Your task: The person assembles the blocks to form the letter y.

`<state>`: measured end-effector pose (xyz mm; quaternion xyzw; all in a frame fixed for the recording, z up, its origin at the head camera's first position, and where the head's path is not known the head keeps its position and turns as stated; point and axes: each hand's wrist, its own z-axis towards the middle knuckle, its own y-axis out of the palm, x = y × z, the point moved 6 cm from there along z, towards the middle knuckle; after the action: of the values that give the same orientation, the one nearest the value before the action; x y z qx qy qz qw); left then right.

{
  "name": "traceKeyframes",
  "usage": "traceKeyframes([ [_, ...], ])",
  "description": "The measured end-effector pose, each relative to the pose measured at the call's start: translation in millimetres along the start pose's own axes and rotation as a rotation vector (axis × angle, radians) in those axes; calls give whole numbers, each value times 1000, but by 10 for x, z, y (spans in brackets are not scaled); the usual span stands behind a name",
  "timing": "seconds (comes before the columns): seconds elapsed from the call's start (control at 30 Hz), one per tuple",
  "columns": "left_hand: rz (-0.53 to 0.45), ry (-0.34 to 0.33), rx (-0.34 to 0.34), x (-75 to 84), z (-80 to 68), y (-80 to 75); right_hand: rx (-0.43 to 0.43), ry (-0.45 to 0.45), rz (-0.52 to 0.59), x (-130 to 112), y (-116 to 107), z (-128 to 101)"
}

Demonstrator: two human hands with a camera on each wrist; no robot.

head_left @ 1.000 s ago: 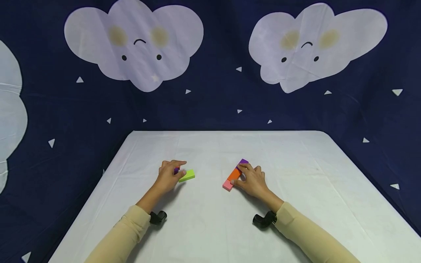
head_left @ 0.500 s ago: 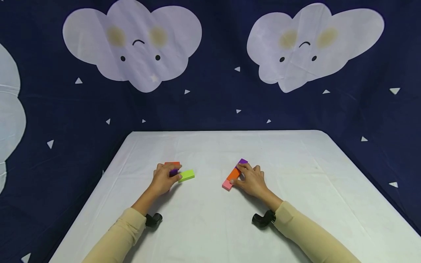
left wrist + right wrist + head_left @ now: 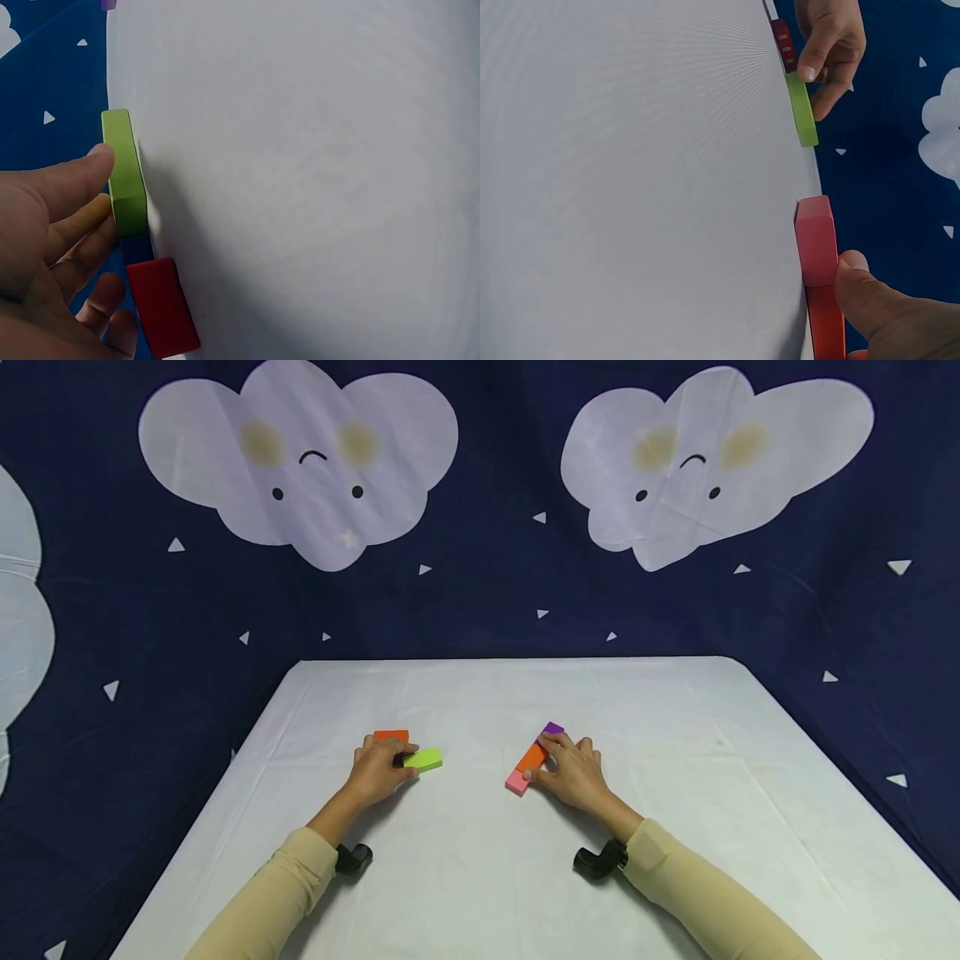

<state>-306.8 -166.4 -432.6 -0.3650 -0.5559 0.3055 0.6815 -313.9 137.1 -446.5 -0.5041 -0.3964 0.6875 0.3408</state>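
Note:
My left hand [image 3: 375, 770] pinches a lime-green block [image 3: 423, 760] between thumb and index finger. Close beside that block, an orange-red block [image 3: 392, 735] shows past the knuckles, partly covered by the hand. The left wrist view has a blue-purple block [image 3: 136, 248] and a red block [image 3: 163, 307] at the green one's near end. On the other side, my right hand [image 3: 573, 770] grips a slanted row of blocks, thumb near one end and fingers toward the other. Pink [image 3: 517, 782], orange [image 3: 532, 758] and purple [image 3: 554, 727] blocks make up this row.
A white-covered table [image 3: 480, 877] lies under both hands. Behind it hangs a dark blue cloth [image 3: 495, 593] printed with clouds and small triangles. Black wrist mounts [image 3: 600, 862] stick out below both cuffs.
The left hand has drawn back to the left, uncovering the orange-red block, then closed its thumb and index finger on the lime-green block. The right hand and its row stay in place.

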Motion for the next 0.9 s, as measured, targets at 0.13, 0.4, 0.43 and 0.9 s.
traceKeyframes([
  [0.13,26,4,-7,19,6,17,-4,5,1,5,1,-2],
  [0.4,31,23,8,31,13,21,-3,5,4,7,10,-5],
  [0.43,29,22,9,28,15,22,-3,5,3,7,11,-4],
  [0.9,-105,67,46,199,59,-38,-9,12,6,4,11,-17],
])
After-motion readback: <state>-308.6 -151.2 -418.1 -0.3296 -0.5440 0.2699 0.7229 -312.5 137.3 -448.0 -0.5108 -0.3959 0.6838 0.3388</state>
